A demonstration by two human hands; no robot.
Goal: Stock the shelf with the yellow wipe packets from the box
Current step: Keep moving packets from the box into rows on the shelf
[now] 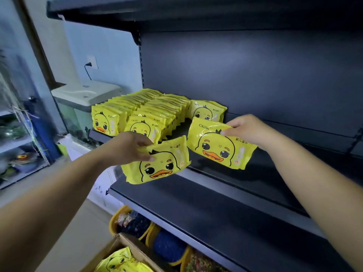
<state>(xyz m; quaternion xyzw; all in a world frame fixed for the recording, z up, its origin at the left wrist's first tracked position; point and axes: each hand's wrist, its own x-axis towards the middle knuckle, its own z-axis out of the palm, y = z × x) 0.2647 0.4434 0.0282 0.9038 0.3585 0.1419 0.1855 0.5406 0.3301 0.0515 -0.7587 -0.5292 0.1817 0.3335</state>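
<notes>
Placing is in hand — the left hand (128,147) pinches one yellow packet (157,165) at the shelf (255,179) edge, the right hand (248,129) grips another (218,146) over the shelf — and next each needs standing upright behind the stocked rows (141,112).

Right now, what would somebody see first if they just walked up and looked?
First, the two bright yellow duck-face packets held up in front of the dark shelf: the left packet pinched by the left hand, the right packet by the right hand. Next, the rows of stocked packets standing at the shelf's left end, and the cardboard box below holding more.
</notes>
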